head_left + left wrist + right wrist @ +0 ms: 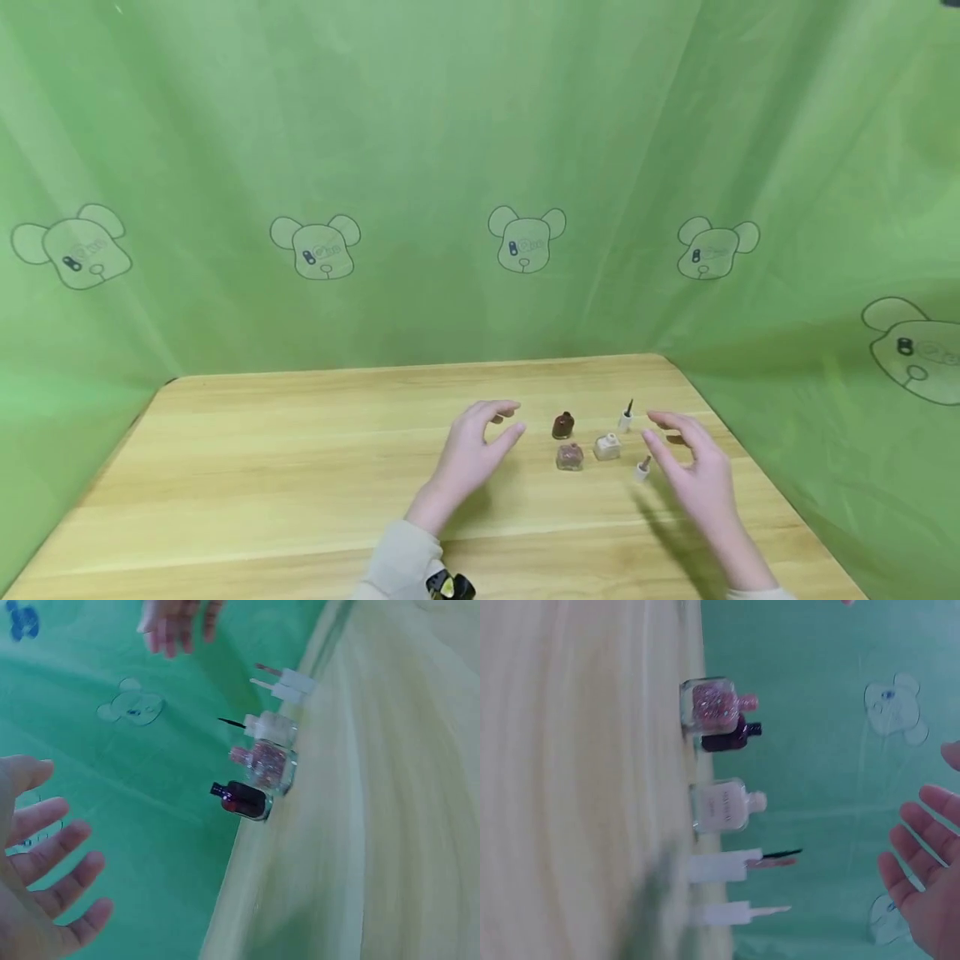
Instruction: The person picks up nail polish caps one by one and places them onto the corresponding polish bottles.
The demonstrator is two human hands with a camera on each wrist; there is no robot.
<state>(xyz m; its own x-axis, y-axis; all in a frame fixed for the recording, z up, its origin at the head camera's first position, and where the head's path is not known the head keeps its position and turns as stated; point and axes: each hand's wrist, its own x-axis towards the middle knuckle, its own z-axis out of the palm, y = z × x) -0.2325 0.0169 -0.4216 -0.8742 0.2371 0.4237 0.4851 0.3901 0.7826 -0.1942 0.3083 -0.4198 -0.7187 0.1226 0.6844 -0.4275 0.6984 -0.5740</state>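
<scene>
Head cam: bright, fairly even light; pale sheen on curtain [420, 125], esp. far L. Soft shadows on table [262, 467] nr L grip [471, 448] & R grip [696, 471]. Wrist cams: dimmer, cooler, hazy, low contrast; bottles [724, 814] slightly soft, label text barely legible. R wrist: table shadow v. blurry.

There on the table [262, 475], the back bottle [562, 426] stands behind the front bottle [570, 457], the right bottle [607, 448] just right of both. Further right, the far cap [626, 422] sits behind the near cap [642, 472], a third cap [724, 913] right of these. Left hand [468, 448] hovers left of the bottles, right hand [699, 475] right of the near cap; behind everything, the curtain [420, 108].
</scene>
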